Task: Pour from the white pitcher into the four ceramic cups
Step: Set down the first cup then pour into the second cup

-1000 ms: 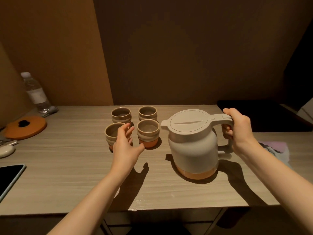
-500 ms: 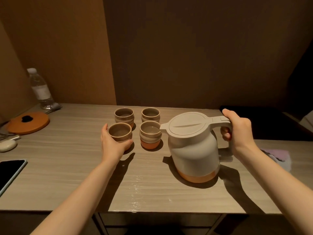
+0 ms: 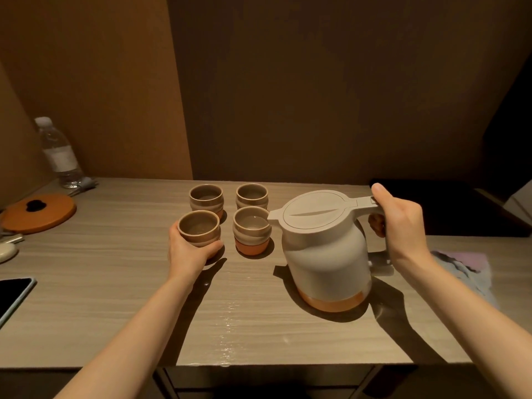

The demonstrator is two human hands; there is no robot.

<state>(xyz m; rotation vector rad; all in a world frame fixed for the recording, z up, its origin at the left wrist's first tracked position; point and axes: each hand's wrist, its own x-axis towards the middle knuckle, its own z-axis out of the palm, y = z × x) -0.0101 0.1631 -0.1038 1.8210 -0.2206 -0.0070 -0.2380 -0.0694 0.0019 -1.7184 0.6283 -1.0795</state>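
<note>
Left hand (image 3: 188, 251) hides near-left cup's (image 3: 199, 228) base.

Probably a hotel room or private booth: dim brown walls, wood-grain desk (image 3: 86, 283), tea cups (image 3: 252, 195), water bottle (image 3: 59, 152), phone (image 3: 13, 295).

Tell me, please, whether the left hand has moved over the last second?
Yes. The left hand dropped from above the near-left ceramic cup and now wraps its side, nearer the table.

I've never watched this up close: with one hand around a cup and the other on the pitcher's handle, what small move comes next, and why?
Probably lifting the white pitcher and tipping its spout toward the near-left cup. The right hand grips the handle while the pitcher stands upright on the table, and the left hand steadies that cup.
</note>
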